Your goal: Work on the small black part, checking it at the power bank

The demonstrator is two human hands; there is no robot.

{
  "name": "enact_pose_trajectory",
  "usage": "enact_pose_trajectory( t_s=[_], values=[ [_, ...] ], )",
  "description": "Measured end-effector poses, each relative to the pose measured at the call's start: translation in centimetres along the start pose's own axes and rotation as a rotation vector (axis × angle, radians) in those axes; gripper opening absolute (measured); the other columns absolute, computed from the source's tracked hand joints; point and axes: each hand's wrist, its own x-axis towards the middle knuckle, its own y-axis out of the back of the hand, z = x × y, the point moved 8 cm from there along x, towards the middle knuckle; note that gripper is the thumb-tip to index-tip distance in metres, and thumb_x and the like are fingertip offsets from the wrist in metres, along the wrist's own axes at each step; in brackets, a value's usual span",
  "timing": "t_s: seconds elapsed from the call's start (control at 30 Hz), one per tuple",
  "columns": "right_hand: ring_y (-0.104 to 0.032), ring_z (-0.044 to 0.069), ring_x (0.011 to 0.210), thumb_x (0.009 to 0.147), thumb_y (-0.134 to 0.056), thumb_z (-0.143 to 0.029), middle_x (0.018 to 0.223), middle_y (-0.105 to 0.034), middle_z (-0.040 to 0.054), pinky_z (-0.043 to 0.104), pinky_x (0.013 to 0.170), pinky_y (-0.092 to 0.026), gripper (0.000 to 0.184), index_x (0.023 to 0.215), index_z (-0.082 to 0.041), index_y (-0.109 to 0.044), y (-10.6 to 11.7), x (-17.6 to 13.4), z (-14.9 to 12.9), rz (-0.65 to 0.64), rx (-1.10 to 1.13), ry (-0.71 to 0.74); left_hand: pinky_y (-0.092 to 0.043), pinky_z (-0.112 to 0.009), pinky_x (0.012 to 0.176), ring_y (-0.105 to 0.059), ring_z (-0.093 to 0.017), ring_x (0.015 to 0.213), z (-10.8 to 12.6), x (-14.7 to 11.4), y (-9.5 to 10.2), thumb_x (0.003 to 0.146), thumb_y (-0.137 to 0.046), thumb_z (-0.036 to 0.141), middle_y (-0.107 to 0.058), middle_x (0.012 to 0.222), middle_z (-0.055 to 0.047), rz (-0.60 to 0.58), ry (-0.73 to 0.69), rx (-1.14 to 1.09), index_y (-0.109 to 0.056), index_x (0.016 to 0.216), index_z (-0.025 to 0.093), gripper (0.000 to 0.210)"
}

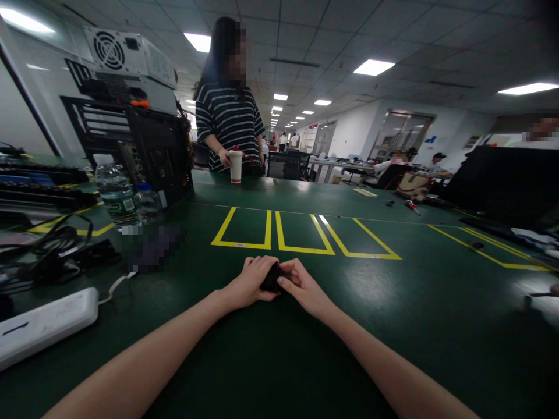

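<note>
left hand (250, 283) and right hand (304, 286) both have fingers clamped on a small black object (271, 279).

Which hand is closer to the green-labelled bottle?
Left. The left hand is right of the bottle and nearer the camera; the right hand is farther right, beyond the left.

Left grip (250, 283) and right grip (304, 287) hold a black object (270, 279).

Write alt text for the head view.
Left hand holds a small black object at a green table, right hand at its edge. Three yellow tape outlines lie beyond; a PC case and two bottles stand to the left, and a person stands across the table by a cup.
</note>
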Motion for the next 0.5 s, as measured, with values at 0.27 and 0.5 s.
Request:
enact_pose_trajectory(
  t_s=[0.27, 0.5],
  values=[
    [-0.055, 0.017, 0.096, 0.076, -0.058, -0.026, 0.103, -0.05, 0.0029, 0.038, 0.086, -0.044, 0.025, 0.096, -0.021, -0.045, -0.3, 0.1, 0.2, -0.061, 0.044, 0.022, -0.031, -0.038, 0.086, -0.048, -0.024, 0.097, -0.7, 0.2, -0.6, 0.068, -0.066, 0.025, -0.051, 0.111, -0.006, 0.039, -0.003, 0.03, -0.037, 0.114, 0.022, 0.054],
    [-0.054, 0.017, 0.097, 0.079, -0.054, -0.029, 0.099, -0.051, 0.002, 0.037, 0.086, -0.044, 0.019, 0.094, -0.021, -0.044, -0.2, 0.0, -0.1, -0.025, 0.009, 0.044, -0.031, -0.038, 0.086, -0.047, -0.024, 0.097, -1.1, 0.3, -0.8, 0.067, -0.066, 0.025, -0.05, 0.111, -0.005, 0.057, -0.009, 0.049, -0.036, 0.114, 0.022, 0.056]
  ],
)
